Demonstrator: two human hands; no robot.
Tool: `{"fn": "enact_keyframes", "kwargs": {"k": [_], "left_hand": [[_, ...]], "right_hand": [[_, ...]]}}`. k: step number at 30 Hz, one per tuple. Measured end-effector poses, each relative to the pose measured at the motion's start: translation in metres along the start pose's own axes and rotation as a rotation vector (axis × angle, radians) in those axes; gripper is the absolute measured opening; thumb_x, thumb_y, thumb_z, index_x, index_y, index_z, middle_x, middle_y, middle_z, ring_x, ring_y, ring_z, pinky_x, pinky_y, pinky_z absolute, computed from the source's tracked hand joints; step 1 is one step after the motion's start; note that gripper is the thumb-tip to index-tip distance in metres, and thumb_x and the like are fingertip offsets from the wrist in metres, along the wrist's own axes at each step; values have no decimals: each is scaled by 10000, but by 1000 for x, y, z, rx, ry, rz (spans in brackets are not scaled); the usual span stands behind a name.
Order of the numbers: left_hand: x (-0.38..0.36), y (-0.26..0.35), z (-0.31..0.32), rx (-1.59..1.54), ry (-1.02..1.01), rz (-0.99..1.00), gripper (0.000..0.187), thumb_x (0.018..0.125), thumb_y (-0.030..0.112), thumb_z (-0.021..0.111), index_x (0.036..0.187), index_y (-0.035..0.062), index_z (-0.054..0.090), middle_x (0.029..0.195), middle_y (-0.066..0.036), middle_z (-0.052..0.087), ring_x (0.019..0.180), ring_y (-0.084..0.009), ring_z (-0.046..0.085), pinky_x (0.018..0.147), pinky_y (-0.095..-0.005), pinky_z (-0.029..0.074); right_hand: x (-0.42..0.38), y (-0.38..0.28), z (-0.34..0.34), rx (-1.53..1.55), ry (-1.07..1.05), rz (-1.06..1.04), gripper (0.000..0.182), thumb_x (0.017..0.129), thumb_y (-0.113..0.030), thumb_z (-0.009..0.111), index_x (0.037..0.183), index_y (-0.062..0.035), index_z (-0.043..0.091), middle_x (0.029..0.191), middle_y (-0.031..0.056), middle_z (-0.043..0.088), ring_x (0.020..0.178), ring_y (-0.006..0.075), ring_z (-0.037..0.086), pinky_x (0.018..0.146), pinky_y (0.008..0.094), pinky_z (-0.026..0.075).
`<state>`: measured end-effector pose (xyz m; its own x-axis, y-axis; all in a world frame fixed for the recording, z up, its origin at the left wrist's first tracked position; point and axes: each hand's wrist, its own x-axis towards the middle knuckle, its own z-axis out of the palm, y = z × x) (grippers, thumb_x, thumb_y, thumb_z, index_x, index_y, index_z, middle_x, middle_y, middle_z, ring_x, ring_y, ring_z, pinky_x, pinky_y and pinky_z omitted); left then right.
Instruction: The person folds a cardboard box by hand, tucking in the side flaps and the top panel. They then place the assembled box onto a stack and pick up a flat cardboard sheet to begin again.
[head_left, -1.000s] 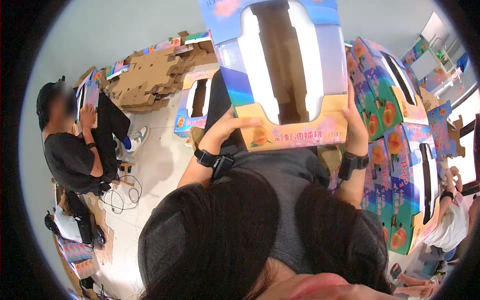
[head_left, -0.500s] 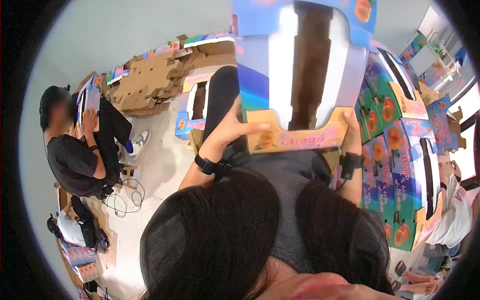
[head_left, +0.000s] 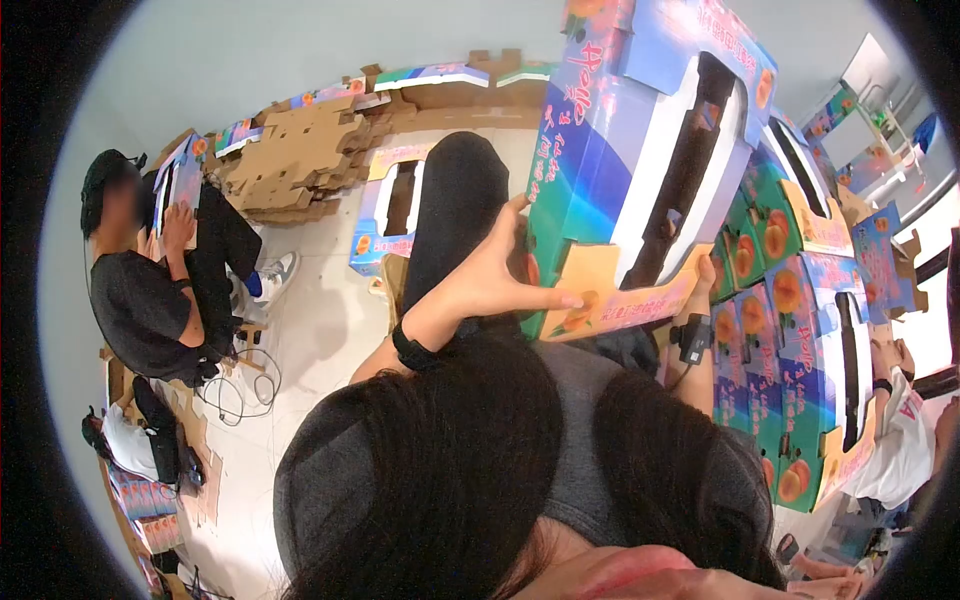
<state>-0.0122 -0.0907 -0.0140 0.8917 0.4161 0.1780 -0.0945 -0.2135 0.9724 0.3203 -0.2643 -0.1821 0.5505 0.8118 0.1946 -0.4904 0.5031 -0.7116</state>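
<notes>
A printed fruit carton (head_left: 600, 180) is raised in front of me, tilted, with a long dark slot between white flaps on its face. My left hand (head_left: 492, 275) grips its lower left corner, thumb over the orange-yellow end flap (head_left: 625, 305). At the lower right edge, my right hand (head_left: 704, 278) holds the same carton; its fingers are partly hidden behind it. The carton's blue, green and pink side, with peach pictures, faces left.
Stacked cartons (head_left: 790, 370) stand close on my right. Another carton (head_left: 388, 215) sits on the floor ahead left, near flattened cardboard (head_left: 290, 160). A seated person (head_left: 150, 300) on the left holds a carton. Cables (head_left: 245, 390) lie on the floor.
The carton has swung to the right and tilted, so its printed left side now shows. Both hands have kept hold of it and shifted with it.
</notes>
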Motion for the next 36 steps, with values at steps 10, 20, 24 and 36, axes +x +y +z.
{"fn": "enact_keyframes", "kwargs": {"k": [10, 20, 24, 36], "left_hand": [[-3, -35, -23, 85, -65, 77, 1346, 623, 288, 995, 1573, -79, 113, 1545, -253, 363, 1449, -306, 353, 1193, -402, 289], [0, -48, -33, -61, -250, -27, 1318, 580, 168, 1007, 1604, 13, 190, 1580, -139, 377, 1471, -216, 314, 1209, -371, 253], [-1, -61, -46, 69, -307, -50, 1426, 620, 273, 983, 1605, 17, -16, 1647, -182, 185, 1525, -268, 167, 1236, -390, 155], [60, 26, -40, -114, 291, 362, 1251, 804, 953, 302, 1630, 40, 76, 1642, -106, 255, 1472, -234, 288, 1194, -385, 244]], "right_hand": [[7, -68, 68, -437, 398, -222, 695, 1054, -522, 384, 1507, 4, 414, 1447, 144, 550, 1265, 253, 580, 1072, 368, 457], [-26, -141, 181, -332, 18, -502, 738, 1006, -638, 460, 1424, -32, 499, 1299, 100, 629, 1136, 225, 634, 986, 363, 505], [-36, -133, 206, -248, 248, -393, 548, 1001, -354, 593, 1425, -22, 493, 1312, 93, 621, 1153, 204, 624, 1000, 343, 488], [-17, -121, 232, -337, 238, -396, 473, 1049, -353, 521, 1386, -21, 532, 1269, 120, 654, 1109, 209, 664, 953, 329, 528]]}}
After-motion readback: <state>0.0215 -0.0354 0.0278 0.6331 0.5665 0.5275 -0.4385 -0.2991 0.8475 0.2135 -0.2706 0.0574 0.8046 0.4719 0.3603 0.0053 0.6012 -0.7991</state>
